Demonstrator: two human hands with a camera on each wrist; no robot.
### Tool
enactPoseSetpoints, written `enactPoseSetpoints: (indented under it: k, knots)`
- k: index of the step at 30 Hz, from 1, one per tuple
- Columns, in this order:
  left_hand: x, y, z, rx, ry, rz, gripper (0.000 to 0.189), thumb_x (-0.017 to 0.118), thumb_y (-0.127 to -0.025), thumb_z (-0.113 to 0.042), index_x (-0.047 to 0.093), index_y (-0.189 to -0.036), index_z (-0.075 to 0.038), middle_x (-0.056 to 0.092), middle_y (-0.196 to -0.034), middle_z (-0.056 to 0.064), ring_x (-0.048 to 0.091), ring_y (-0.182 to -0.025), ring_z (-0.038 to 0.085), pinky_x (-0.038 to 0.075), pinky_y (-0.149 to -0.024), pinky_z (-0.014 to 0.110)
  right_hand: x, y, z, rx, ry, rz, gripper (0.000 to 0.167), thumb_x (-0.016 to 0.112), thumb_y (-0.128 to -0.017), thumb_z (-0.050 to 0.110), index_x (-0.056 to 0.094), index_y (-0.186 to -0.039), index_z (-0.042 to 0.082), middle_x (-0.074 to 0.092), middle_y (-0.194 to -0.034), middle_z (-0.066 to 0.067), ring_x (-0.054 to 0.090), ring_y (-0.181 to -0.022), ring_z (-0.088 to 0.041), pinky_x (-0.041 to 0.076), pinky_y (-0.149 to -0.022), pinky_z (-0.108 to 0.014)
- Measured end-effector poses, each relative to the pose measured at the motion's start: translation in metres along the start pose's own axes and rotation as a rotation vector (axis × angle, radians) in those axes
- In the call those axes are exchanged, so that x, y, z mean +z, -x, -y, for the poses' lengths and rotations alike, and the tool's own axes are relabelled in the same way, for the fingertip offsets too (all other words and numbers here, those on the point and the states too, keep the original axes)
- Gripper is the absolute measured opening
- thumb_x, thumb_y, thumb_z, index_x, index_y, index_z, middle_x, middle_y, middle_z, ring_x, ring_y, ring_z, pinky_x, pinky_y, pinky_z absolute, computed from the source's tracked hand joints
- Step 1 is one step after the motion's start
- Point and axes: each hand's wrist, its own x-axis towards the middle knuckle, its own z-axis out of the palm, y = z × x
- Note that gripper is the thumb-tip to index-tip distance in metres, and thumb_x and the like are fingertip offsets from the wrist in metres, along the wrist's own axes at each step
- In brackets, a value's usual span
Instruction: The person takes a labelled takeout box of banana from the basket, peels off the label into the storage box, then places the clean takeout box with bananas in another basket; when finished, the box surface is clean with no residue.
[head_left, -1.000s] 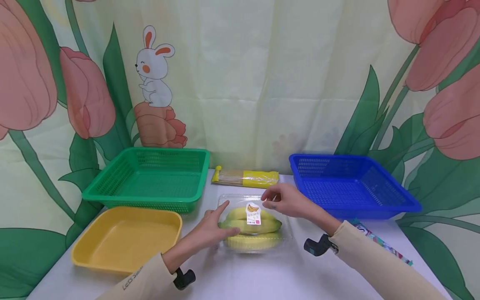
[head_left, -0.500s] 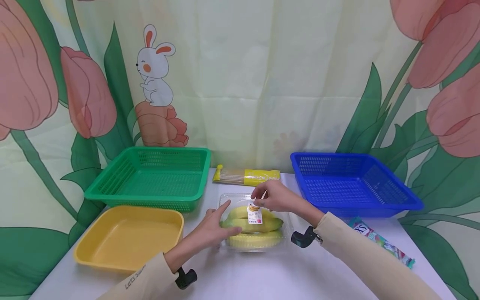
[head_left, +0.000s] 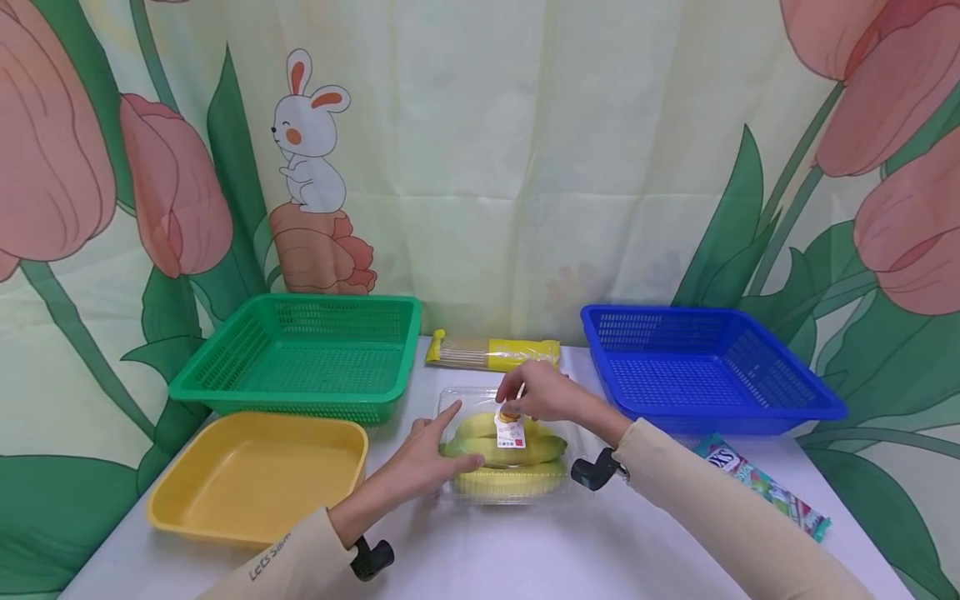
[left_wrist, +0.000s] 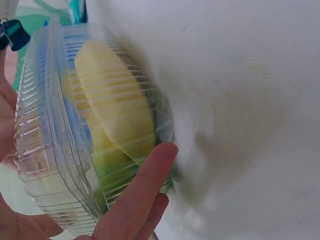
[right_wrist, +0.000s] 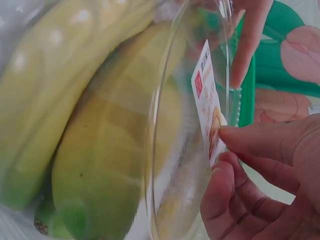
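A clear plastic clamshell box point(head_left: 467, 400) of yellow-green bananas point(head_left: 543, 452) lies at the middle of the table. A white label point(head_left: 511, 435) with a banana picture is stuck on its lid. My left hand point(head_left: 422, 457) holds the box at its left side, thumb towards the front and index finger on the lid. In the left wrist view, fingers point(left_wrist: 142, 187) lie along the ribbed wall. My right hand point(head_left: 547, 393) pinches the label's top end between thumb and fingertips. Seen from the right wrist, that end of the label point(right_wrist: 204, 92) is under the thumb.
A green basket point(head_left: 397, 385) stands at back left, a yellow tray point(head_left: 255, 423) in front of it. The blue basket point(head_left: 735, 417) stands at back right, a candy packet point(head_left: 765, 487) before it. Behind the box lies a yellow pack of sticks point(head_left: 491, 354).
My right hand has moved left and slightly down from the box's upper right corner onto the label's top end. My left hand has stayed on the box.
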Motion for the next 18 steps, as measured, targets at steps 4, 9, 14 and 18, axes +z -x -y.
enactPoseSetpoints:
  k: [4, 9, 14, 18]
  knots:
    - [0.0003, -0.0003, 0.0004, 0.003, 0.003, 0.0, 0.095, 0.083, -0.087, -0.047, 0.036, -0.167, -0.026, 0.044, -0.152, 0.029, 0.058, -0.128, 0.038, 0.052, -0.105, 0.066, 0.0012, -0.0002, 0.0017, -0.011, 0.005, -0.006, 0.002, 0.081, -0.089, 0.005, 0.081, -0.091, 0.006, 0.076, -0.08, -0.002, 0.061, -0.071, -0.012, 0.049, -0.059, -0.021]
    - [0.0005, -0.0002, 0.0004, 0.008, 0.004, 0.003, 0.095, 0.083, -0.088, -0.047, 0.036, -0.167, -0.025, 0.043, -0.153, 0.03, 0.057, -0.131, 0.04, 0.051, -0.106, 0.067, 0.0018, -0.0015, 0.0021, 0.004, 0.014, -0.004, 0.006, 0.081, -0.09, 0.004, 0.08, -0.085, 0.008, 0.076, -0.078, -0.001, 0.06, -0.066, -0.007, 0.052, -0.057, -0.02]
    - [0.0009, -0.0006, 0.0006, 0.002, -0.01, 0.003, 0.094, 0.083, -0.088, -0.047, 0.036, -0.167, -0.025, 0.044, -0.152, 0.03, 0.057, -0.131, 0.039, 0.051, -0.107, 0.067, 0.0012, -0.0035, 0.0021, -0.01, 0.043, 0.01, 0.006, 0.08, -0.091, 0.005, 0.08, -0.085, 0.007, 0.077, -0.079, -0.001, 0.06, -0.068, -0.007, 0.05, -0.061, -0.019]
    - [0.0009, -0.0007, 0.0003, 0.004, -0.01, 0.002, 0.094, 0.082, -0.088, -0.047, 0.036, -0.167, -0.025, 0.044, -0.152, 0.03, 0.057, -0.131, 0.04, 0.051, -0.107, 0.067, 0.0, -0.0033, 0.0024, -0.011, 0.037, 0.023, 0.007, 0.078, -0.092, 0.004, 0.078, -0.086, 0.008, 0.076, -0.078, -0.002, 0.059, -0.067, -0.008, 0.05, -0.06, -0.02]
